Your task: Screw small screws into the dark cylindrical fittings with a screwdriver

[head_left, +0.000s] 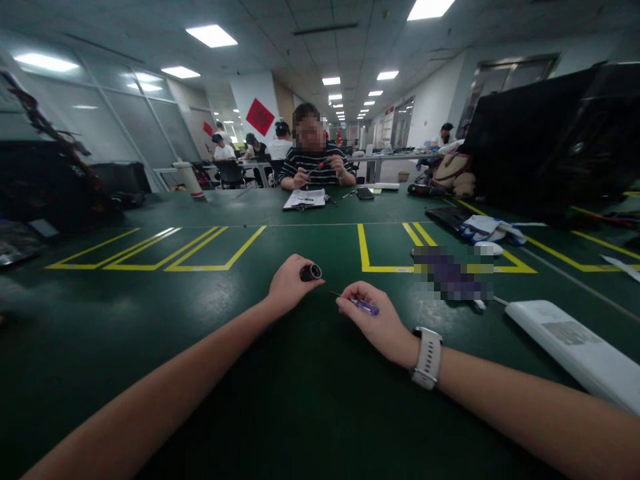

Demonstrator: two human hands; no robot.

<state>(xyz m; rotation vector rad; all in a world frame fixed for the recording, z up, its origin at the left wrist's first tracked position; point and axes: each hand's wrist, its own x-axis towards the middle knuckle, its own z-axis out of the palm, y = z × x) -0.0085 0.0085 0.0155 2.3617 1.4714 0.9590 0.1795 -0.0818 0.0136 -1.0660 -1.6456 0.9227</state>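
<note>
My left hand [290,285] rests on the green table [200,333] with its fingers closed round a small black cylinder [311,272], whose open end faces right. My right hand [373,323] lies just to the right of it and pinches a thin purple-handled screwdriver [364,306]. The screwdriver's metal tip points left toward the cylinder without touching it. A white watch [427,357] is on my right wrist.
A long white flat device [575,350] lies at the right, with gloves [487,229] and a black case [550,133] behind it. Yellow lines [200,248] mark the table. Across it a person in a striped shirt [313,168] handles small things over papers [305,198].
</note>
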